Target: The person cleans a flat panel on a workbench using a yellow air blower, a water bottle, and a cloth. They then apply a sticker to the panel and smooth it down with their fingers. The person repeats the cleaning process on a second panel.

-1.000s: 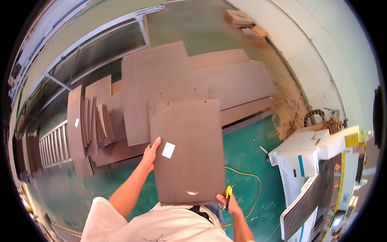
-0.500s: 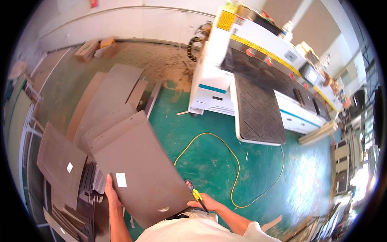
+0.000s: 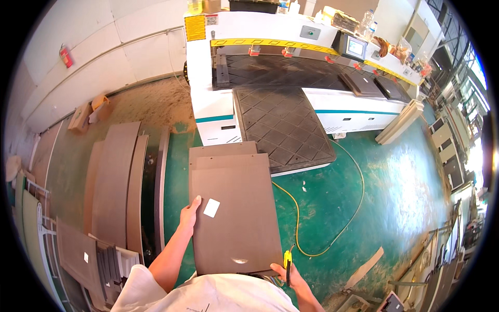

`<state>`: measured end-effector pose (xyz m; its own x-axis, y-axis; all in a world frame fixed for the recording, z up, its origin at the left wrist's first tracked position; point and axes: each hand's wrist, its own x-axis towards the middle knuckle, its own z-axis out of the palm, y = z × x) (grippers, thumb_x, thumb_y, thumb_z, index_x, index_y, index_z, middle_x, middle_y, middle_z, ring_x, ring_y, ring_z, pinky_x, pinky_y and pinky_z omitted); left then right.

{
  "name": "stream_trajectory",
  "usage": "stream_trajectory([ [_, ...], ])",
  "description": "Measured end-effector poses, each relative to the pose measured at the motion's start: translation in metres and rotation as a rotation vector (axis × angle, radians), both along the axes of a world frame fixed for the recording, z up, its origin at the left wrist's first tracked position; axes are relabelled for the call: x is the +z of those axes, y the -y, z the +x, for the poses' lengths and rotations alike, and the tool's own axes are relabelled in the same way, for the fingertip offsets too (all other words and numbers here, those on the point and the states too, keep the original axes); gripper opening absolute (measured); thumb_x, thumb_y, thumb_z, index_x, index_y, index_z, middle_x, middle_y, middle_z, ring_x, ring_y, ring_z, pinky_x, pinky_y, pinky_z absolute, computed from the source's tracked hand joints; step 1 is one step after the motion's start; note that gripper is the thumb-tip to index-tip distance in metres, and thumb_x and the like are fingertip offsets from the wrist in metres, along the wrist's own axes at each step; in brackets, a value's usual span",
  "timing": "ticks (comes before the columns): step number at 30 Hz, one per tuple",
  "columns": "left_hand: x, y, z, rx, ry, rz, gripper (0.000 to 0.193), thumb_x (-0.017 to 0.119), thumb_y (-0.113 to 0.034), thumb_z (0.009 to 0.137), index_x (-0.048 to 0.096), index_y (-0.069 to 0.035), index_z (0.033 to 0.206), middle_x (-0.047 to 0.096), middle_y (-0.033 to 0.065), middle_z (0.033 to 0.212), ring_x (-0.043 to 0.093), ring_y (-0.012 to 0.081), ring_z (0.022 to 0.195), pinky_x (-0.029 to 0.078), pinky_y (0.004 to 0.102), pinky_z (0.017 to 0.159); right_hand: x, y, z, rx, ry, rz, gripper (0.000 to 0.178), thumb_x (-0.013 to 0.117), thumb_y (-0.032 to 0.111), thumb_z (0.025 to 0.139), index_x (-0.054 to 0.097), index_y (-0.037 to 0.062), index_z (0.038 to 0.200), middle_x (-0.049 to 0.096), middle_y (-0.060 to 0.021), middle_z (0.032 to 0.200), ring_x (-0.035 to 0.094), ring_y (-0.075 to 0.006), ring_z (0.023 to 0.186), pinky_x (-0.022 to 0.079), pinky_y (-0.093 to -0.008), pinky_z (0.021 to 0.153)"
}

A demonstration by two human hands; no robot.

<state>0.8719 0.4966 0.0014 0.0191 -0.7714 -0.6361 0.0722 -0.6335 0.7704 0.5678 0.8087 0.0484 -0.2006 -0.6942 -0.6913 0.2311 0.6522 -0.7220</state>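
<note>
Above the green floor [image 3: 395, 187] we carry a brown board [image 3: 234, 208] flat towards the big machine [image 3: 280, 78]. Our left hand [image 3: 189, 214] clasps its left edge (thumb on top), the right hand [image 3: 287, 271] grips the near corner together with a yellow tool [image 3: 287, 258]. Next, we think, it needs level lifting onto the dark bed.
</note>
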Motion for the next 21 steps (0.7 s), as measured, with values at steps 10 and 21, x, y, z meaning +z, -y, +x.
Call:
stream_trajectory([
  [10, -0.007, 0.129, -0.122, -0.038, 0.096, 0.046, 0.096, 0.081, -0.068, 0.083, 0.061, 0.011, 0.135, 0.071, 0.0185, 0.125, 0.069, 0.0276, 0.113, 0.055, 0.0425, 0.099, 0.01, 0.142, -0.109, -0.14, 0.025, 0.035, 0.045, 0.09, 0.04, 0.085, 0.066, 0.004, 0.099, 0.058, 0.0015, 0.078, 0.048, -0.0078, 0.055, 0.036, -0.0248, 0.047],
  [21, -0.041, 0.2, -0.237, 0.143, 0.01, 0.031, 0.099, 0.068, -0.072, 0.093, 0.046, 0.009, 0.148, 0.06, 0.0203, 0.143, 0.063, 0.0276, 0.124, 0.05, 0.0413, 0.107, -0.037, 0.273, -0.298, -0.218, -0.038, 0.069, 0.058, 0.08, 0.043, 0.096, 0.067, -0.0037, 0.129, 0.065, -0.0029, 0.091, 0.051, -0.0082, 0.055, 0.041, -0.0231, 0.047],
])
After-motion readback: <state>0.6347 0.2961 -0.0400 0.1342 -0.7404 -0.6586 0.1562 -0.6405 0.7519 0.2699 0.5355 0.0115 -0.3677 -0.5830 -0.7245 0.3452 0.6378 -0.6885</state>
